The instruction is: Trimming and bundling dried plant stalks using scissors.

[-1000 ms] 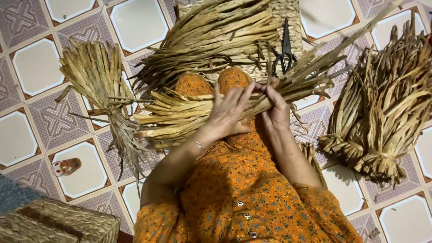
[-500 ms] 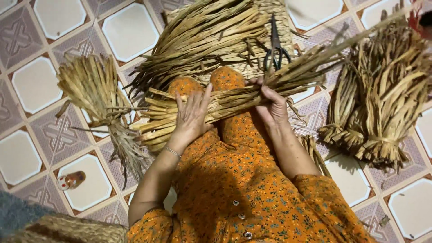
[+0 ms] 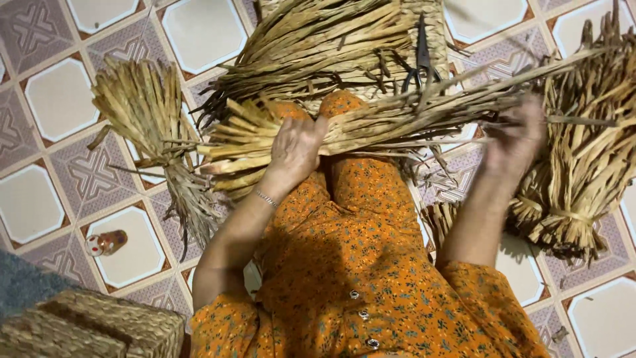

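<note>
At the lower left corner stands a woven basket (image 3: 93, 328), with a small bottle (image 3: 106, 242) lying on the tiled floor (image 3: 46, 205) just above it. Further right a tied fan of dried leaves (image 3: 142, 113) lies apart from the work. The left hand (image 3: 295, 151) is clamped over the thick cut end of the long bundle of dried leaf strips (image 3: 371, 126), fingers wrapped around it, pressing it against the orange-clad knees. The bundle's long axis runs from that hand up and to the right, tapering to thin tips above the right-hand pile. Behind it rests a large heap of loose strips (image 3: 318, 46), and black scissors (image 3: 419, 56) lie on that heap just beyond the bundle. The right hand (image 3: 517, 136) is blurred; it sits at the bundle's thin half, and whether it grips the strips cannot be told. Beside it lies a tied sheaf (image 3: 583, 172), close enough to crowd that side. Open floor shows mainly at far left.
</note>
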